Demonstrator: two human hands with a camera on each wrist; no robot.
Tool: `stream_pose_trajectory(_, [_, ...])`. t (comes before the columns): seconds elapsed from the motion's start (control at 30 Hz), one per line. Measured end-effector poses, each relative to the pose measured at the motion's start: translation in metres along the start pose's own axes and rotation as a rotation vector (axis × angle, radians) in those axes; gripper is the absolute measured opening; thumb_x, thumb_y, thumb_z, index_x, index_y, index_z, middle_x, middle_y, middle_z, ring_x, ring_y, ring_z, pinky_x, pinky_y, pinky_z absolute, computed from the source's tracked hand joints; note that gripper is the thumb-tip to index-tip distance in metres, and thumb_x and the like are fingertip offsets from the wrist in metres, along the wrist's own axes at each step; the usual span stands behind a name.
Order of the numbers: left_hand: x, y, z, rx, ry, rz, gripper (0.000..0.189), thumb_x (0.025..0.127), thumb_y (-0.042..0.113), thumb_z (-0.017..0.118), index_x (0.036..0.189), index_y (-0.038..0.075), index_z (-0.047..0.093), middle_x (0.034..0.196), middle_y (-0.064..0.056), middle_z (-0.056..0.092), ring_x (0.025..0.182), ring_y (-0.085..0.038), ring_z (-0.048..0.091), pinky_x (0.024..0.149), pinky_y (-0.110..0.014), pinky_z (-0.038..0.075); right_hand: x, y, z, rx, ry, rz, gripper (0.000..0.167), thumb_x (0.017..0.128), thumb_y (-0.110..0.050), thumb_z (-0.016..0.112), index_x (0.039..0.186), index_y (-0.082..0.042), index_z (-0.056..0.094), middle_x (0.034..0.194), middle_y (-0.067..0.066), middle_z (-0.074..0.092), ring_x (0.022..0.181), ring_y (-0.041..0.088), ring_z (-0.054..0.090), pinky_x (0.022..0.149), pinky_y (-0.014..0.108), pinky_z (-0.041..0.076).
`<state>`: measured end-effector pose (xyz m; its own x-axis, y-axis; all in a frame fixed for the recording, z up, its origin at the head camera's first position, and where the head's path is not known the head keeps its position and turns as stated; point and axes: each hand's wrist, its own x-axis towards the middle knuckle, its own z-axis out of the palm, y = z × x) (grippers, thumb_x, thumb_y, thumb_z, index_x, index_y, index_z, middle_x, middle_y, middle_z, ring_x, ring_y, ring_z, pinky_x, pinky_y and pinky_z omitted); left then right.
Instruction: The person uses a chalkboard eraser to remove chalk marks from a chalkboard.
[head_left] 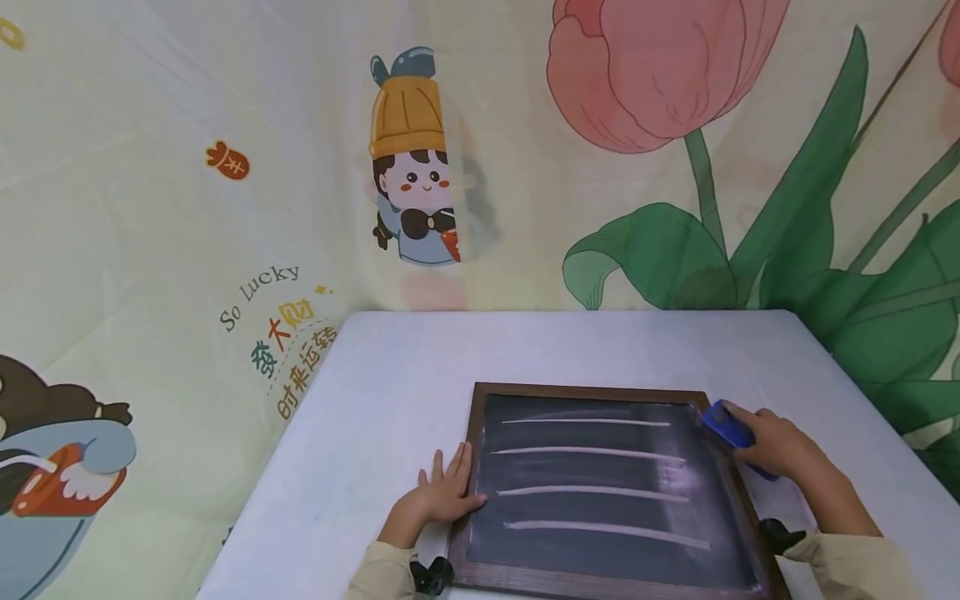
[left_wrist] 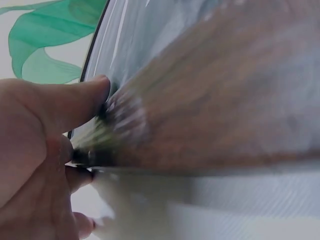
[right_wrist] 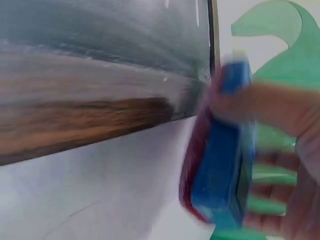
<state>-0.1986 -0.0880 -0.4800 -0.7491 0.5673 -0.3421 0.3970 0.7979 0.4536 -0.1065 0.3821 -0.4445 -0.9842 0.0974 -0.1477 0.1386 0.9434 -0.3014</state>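
Note:
A chalkboard (head_left: pixel 570 472) in a brown wooden frame (left_wrist: pixel 225 115) lies on the table, with several white chalk lines across it and a smeared chalk haze on its right side. My left hand (head_left: pixel 442 493) rests at the left frame edge, fingers spread and fairly straight, thumb lying over the frame. At the upper right corner my right hand (head_left: pixel 780 446) grips a blue eraser (head_left: pixel 726 425). In the right wrist view the eraser's reddish felt side (right_wrist: pixel 195 155) faces the board's frame; motion blur hides whether they touch.
The white tabletop (head_left: pixel 360 417) extends around the board. Behind it hangs a cloth backdrop (head_left: pixel 510 150) printed with a tulip, leaves and cartoon figures. Dark wrist devices (head_left: pixel 432 575) sit at both sleeve cuffs.

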Motion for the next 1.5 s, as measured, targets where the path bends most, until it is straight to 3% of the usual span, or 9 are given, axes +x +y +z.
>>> stream_pose_trajectory(0.13, [0.001, -0.004, -0.003, 0.021, 0.0, 0.003, 0.077, 0.092, 0.037, 0.049, 0.145, 0.0, 0.008, 0.153, -0.016, 0.012, 0.136, -0.049, 0.001, 0.099, -0.07, 0.01, 0.017, -0.012, -0.001, -0.017, -0.037, -0.155, 0.067, 0.07, -0.006, 0.07, 0.131, 0.002, 0.045, 0.114, 0.036, 0.05, 0.092, 0.044, 0.054, 0.068, 0.048, 0.048])
stream_pose_trajectory(0.2, [0.002, -0.006, -0.002, 0.031, 0.005, 0.009, 0.075, 0.092, 0.036, 0.048, 0.145, 0.0, 0.008, 0.153, -0.016, 0.012, 0.136, -0.049, 0.002, 0.099, -0.069, 0.01, 0.023, -0.015, -0.001, -0.023, -0.07, -0.174, 0.064, 0.069, -0.003, 0.07, 0.129, -0.001, 0.048, 0.118, 0.036, 0.05, 0.097, 0.045, 0.054, 0.071, 0.048, 0.048])
stream_pose_trajectory(0.47, [0.003, -0.006, 0.004, 0.016, 0.005, 0.036, 0.076, 0.092, 0.034, 0.048, 0.145, -0.002, 0.006, 0.152, -0.018, 0.012, 0.135, -0.051, 0.0, 0.099, -0.07, 0.007, 0.032, -0.016, -0.004, -0.047, -0.179, -0.11, 0.065, 0.068, -0.004, 0.074, 0.128, -0.004, 0.051, 0.12, 0.038, 0.048, 0.105, 0.054, 0.047, 0.078, 0.057, 0.044])
stream_pose_trajectory(0.73, [0.003, -0.009, 0.008, -0.03, 0.008, 0.074, 0.075, 0.094, 0.033, 0.046, 0.143, -0.006, 0.005, 0.151, -0.023, 0.008, 0.134, -0.051, -0.004, 0.102, -0.067, 0.003, 0.038, -0.028, -0.002, -0.058, -0.167, -0.164, 0.066, 0.066, -0.005, 0.076, 0.128, -0.005, 0.052, 0.121, 0.036, 0.048, 0.102, 0.05, 0.051, 0.075, 0.053, 0.047])
stream_pose_trajectory(1.03, [0.003, -0.008, 0.007, -0.061, 0.008, 0.086, 0.076, 0.094, 0.033, 0.045, 0.143, -0.007, 0.004, 0.151, -0.024, 0.004, 0.137, -0.046, -0.004, 0.102, -0.067, 0.0, 0.06, -0.077, 0.015, -0.048, -0.139, -0.329, 0.065, 0.066, -0.008, 0.077, 0.127, -0.008, 0.054, 0.123, 0.031, 0.051, 0.108, 0.046, 0.052, 0.08, 0.049, 0.047])
stream_pose_trajectory(1.33, [0.004, -0.009, 0.01, -0.065, 0.02, 0.088, 0.076, 0.094, 0.032, 0.047, 0.143, -0.007, 0.005, 0.151, -0.024, 0.005, 0.137, -0.047, -0.004, 0.101, -0.067, -0.001, 0.085, -0.154, 0.034, -0.086, -0.184, -0.343, 0.064, 0.071, -0.006, 0.074, 0.131, -0.015, 0.052, 0.13, 0.02, 0.051, 0.116, 0.04, 0.049, 0.09, 0.051, 0.042])
stream_pose_trajectory(1.5, [0.005, -0.011, 0.01, -0.084, 0.021, 0.085, 0.076, 0.094, 0.032, 0.046, 0.144, -0.006, 0.004, 0.152, -0.023, 0.005, 0.137, -0.046, -0.005, 0.102, -0.067, -0.002, 0.099, -0.196, 0.047, -0.109, -0.181, -0.377, 0.065, 0.073, -0.009, 0.074, 0.132, -0.02, 0.05, 0.132, 0.017, 0.05, 0.117, 0.037, 0.049, 0.089, 0.049, 0.044])
